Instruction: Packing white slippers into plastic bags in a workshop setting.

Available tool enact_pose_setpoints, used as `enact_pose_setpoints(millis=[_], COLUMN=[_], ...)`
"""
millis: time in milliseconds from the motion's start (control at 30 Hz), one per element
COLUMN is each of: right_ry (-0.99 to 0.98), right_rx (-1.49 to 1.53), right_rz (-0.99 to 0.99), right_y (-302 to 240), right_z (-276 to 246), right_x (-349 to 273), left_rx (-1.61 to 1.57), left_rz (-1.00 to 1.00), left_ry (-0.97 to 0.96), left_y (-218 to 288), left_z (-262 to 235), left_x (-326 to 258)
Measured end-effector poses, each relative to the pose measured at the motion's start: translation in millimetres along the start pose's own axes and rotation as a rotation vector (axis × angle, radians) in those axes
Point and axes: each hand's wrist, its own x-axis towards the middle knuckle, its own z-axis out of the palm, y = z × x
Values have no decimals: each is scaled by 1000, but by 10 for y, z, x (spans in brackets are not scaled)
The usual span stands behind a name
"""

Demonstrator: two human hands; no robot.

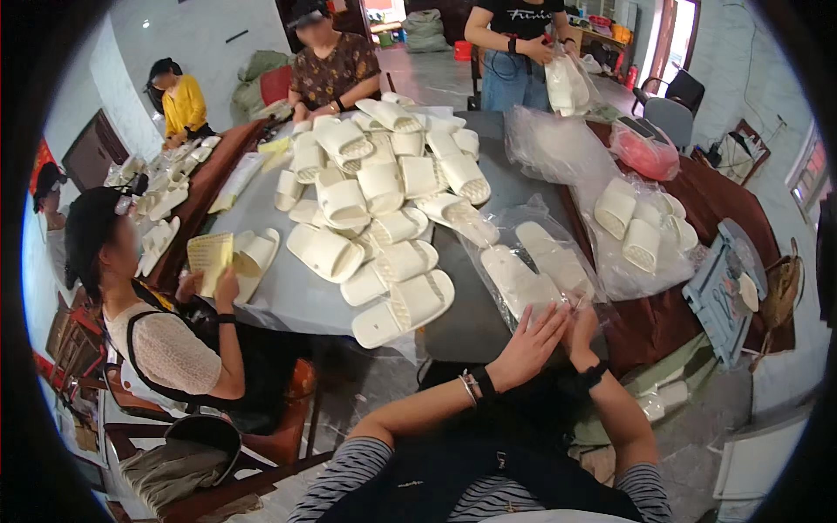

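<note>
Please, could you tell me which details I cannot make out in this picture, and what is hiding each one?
All in the head view:
- Near end of the bagged slippers: partly covered by the left hand.
- Whether the right hand pinches the clear bag: fingers overlap and the film shines.
- Lowest slippers in the slipper pile: under the upper ones.
- Marks on the yellow sheet: too small.

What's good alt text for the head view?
The wearer's left hand and right hand touch the near end of a clear plastic bag containing two white slippers on a grey table. A slipper heap lies to its left; co-workers are nearby.
</note>
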Motion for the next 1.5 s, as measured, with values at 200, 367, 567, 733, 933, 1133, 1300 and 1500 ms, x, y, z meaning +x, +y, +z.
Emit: enact_pose_setpoints(millis=[200, 367, 567, 733, 933, 1133, 1300, 1500], right_ry=[-129, 35, 28, 38, 33, 136, 106, -104], right_rx=[-138, -215, 120, -75, -25, 110, 99, 29], right_rz=[26, -87, 52, -51, 46, -27, -19, -23], right_y=[-494, -124, -325, -216, -221, -119, -268, -221], right_z=[82, 327, 291, 261, 237, 410, 416, 167], right_x=[87, 77, -191, -305, -408, -194, -111, -184], left_rx=[-82, -166, -224, -239, -274, -309, -358, -353], left_rz=[73, 64, -74, -267, -328, -343, -322, -98], left_ry=[-53, -61, -116, -44, -128, -81, -107, -175], left_y=[307, 91, 73, -13, 0, 129, -16, -323], left_z=[-99, 152, -71, 215, 170, 278, 148, -1], left_x=[-140, -300, -420, -455, -342, -249, -256, -572])
